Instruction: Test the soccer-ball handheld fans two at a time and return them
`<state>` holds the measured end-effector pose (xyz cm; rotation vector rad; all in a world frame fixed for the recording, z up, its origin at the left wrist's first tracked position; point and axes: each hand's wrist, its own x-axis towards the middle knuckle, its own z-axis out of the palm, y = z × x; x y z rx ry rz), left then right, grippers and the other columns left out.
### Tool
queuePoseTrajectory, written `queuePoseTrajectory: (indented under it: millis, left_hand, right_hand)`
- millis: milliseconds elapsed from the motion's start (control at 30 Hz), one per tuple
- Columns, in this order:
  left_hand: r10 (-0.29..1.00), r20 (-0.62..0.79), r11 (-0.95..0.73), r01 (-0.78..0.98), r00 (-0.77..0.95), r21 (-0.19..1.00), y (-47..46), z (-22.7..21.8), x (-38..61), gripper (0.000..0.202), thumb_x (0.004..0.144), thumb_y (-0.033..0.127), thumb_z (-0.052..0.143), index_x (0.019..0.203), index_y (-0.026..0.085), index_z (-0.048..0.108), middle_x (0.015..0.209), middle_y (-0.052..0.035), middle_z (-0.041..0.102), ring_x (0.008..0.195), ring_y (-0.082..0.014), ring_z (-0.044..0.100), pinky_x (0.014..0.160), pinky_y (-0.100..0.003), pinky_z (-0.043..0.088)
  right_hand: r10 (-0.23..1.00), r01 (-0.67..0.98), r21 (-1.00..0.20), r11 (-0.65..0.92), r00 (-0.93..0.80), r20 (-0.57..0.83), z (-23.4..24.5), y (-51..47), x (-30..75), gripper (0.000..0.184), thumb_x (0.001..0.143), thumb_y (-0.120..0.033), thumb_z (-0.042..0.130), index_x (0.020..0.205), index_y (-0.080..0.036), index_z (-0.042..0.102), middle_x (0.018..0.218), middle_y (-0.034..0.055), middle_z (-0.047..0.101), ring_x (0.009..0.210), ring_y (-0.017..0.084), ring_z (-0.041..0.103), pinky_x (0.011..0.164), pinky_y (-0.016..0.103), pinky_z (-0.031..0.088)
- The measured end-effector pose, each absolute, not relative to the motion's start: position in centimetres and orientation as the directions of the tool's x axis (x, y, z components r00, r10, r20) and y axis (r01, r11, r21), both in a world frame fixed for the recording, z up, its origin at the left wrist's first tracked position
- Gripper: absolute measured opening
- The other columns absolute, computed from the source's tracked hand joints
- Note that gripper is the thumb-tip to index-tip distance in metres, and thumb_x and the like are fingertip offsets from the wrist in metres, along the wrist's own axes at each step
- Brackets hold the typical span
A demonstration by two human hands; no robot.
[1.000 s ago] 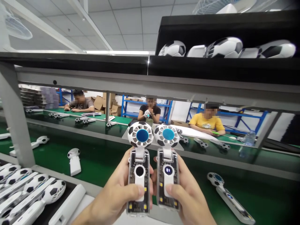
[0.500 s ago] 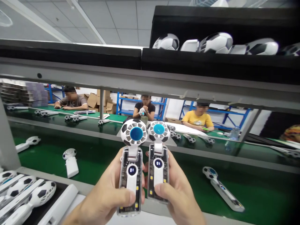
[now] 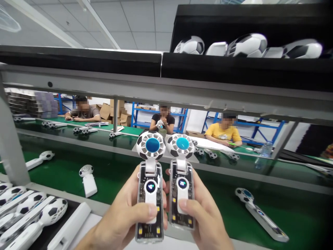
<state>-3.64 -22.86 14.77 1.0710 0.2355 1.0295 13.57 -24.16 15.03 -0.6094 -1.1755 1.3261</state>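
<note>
Green belt (image 3: 226,189) stretches behind; your left hand (image 3: 126,210) is closed around the left fan (image 3: 150,198), your right hand (image 3: 204,211) around the right fan (image 3: 182,187), both upright, side by side, long axes nearly parallel.

Both handheld fans (image 3: 150,187) rock black-and-white soccer-ball heads (image 3: 141,144), blue hubs (image 3: 152,145), yellow squares (image 3: 140,230) on black boards (image 3: 149,229). Conveyor (image 3: 59,173) is green, racks (image 3: 143,124) blue, one tee (image 3: 223,130) over there yellow.

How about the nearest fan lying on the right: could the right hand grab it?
Probably not: the right hand holds another fan, though nothing seems to block the lying fan.
</note>
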Motion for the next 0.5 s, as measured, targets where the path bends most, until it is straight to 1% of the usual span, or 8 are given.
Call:
queuePoseTrajectory:
  millis: [33,100,233,333,400,467,500]
  left_hand:
    - [0.788,0.298,0.09,-0.581,0.538,0.809,-22.83,14.74,-3.64,0.041,0.075,0.024,0.079,0.108,0.021,0.056,0.087,-0.0015,0.065,0.07,-0.014,0.066,0.065,-0.026,0.051]
    - [0.794,0.297,0.089,-0.586,0.53,0.806,-22.76,14.66,-3.67,0.041,0.075,0.024,0.079,0.108,0.021,0.056,0.087,-0.0012,0.065,0.07,-0.0143,0.066,0.066,-0.027,0.051]
    - [0.797,0.295,0.095,-0.592,0.527,0.801,-22.75,14.64,-3.77,0.039,0.075,0.025,0.079,0.107,0.022,0.057,0.089,-0.0016,0.065,0.07,-0.0148,0.066,0.068,-0.028,0.052]
    - [0.793,0.296,0.103,-0.596,0.532,0.796,-22.86,14.77,-3.86,0.038,0.075,0.026,0.078,0.107,0.022,0.058,0.089,-0.0019,0.064,0.071,-0.0154,0.065,0.068,-0.029,0.051]
    - [0.794,0.292,0.105,-0.593,0.533,0.798,-22.9,14.82,-3.94,0.038,0.075,0.026,0.079,0.106,0.022,0.058,0.089,-0.0017,0.064,0.072,-0.0152,0.065,0.068,-0.028,0.05]
    - [0.79,0.288,0.105,-0.582,0.542,0.806,-22.85,14.75,-3.99,0.039,0.074,0.027,0.079,0.107,0.023,0.058,0.089,-0.0016,0.063,0.071,-0.0154,0.065,0.067,-0.029,0.05]
    - [0.787,0.295,0.094,-0.578,0.541,0.81,-22.78,14.67,-3.98,0.039,0.074,0.03,0.078,0.107,0.023,0.059,0.088,-0.0016,0.063,0.07,-0.0156,0.064,0.067,-0.029,0.05]
  right_hand:
    - [0.936,-0.417,-0.885,0.209,-0.178,0.304,15.06,-24.18,13.52,0.069,0.079,-0.025,0.067,0.142,-0.024,0.037,0.094,0.006,0.072,0.067,0.021,0.067,0.058,0.029,0.054]
    - [0.937,-0.416,-0.884,0.214,-0.169,0.307,15.06,-24.17,13.47,0.07,0.079,-0.025,0.068,0.141,-0.023,0.037,0.092,0.0062,0.072,0.064,0.02,0.066,0.058,0.029,0.054]
    - [0.947,-0.396,-0.887,0.237,-0.108,0.302,14.92,-24.05,13.53,0.071,0.076,-0.026,0.071,0.14,-0.021,0.04,0.095,0.0069,0.072,0.078,0.022,0.067,0.063,0.027,0.055]
    - [0.937,-0.414,-0.885,0.213,-0.168,0.305,14.76,-23.96,13.57,0.072,0.078,-0.026,0.07,0.142,-0.023,0.037,0.096,0.0058,0.072,0.073,0.021,0.068,0.063,0.029,0.056]
    - [0.938,-0.416,-0.883,0.217,-0.162,0.307,14.68,-23.94,13.53,0.073,0.079,-0.027,0.072,0.143,-0.026,0.037,0.099,0.0057,0.071,0.08,0.023,0.069,0.069,0.032,0.057]
    - [0.94,-0.39,-0.882,0.264,-0.102,0.326,14.68,-24.0,13.39,0.072,0.076,-0.031,0.077,0.139,-0.026,0.042,0.105,0.0074,0.071,0.09,0.025,0.068,0.074,0.033,0.057]
    - [0.941,-0.384,-0.88,0.28,-0.071,0.33,14.71,-24.07,13.31,0.069,0.074,-0.032,0.079,0.135,-0.024,0.048,0.104,0.0084,0.071,0.091,0.026,0.068,0.074,0.033,0.057]
